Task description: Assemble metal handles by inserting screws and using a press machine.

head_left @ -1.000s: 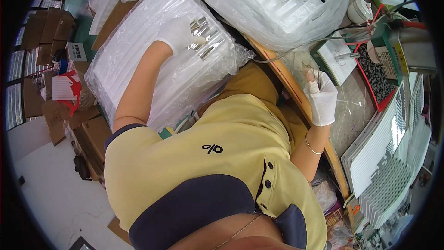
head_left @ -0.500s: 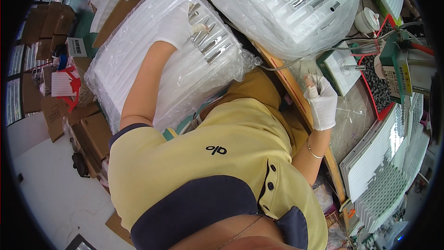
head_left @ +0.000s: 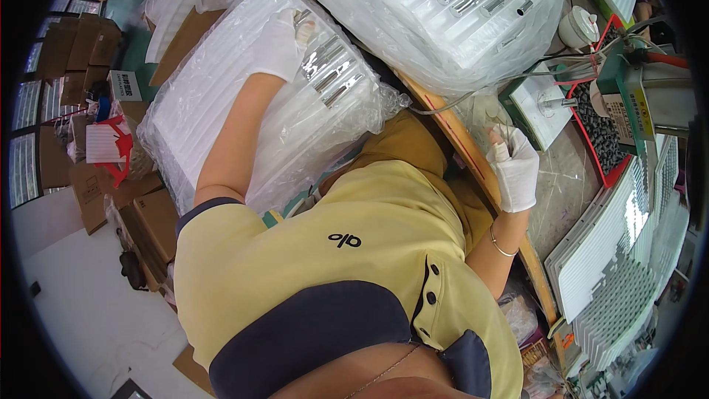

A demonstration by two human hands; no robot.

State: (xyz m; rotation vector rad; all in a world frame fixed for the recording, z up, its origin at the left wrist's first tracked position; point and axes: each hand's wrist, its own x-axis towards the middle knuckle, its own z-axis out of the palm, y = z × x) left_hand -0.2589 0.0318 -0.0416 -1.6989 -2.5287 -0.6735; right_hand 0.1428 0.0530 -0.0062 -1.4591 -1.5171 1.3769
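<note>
My left hand (head_left: 279,48), in a white glove with bare fingertips, reaches over a white grooved foam tray (head_left: 221,66) wrapped in clear plastic. Its fingers curl down at the upper end of a row of shiny metal tubes (head_left: 332,76) lying in the grooves. Whether a tube is between those fingers is hidden. My right hand (head_left: 513,170), gloved the same way, is closed above the bench beside its wooden edge (head_left: 473,151). Thumb and fingers come together there; whatever they hold is too small to make out.
Ahead, a second plastic-wrapped tray (head_left: 443,44) carries rows of metal tubes. Right of it stand a green-based fixture with a white plate (head_left: 543,107), a red tray of dark pieces (head_left: 617,174) and a white lidded pot (head_left: 578,27). White ribbed panels (head_left: 598,244) stack at right; cardboard boxes (head_left: 151,218) stand left.
My left hand has shifted slightly down and left along the tubes, its fingers more curled. My right hand stays nearly in place, turned a little. The whole view has tilted slightly.
</note>
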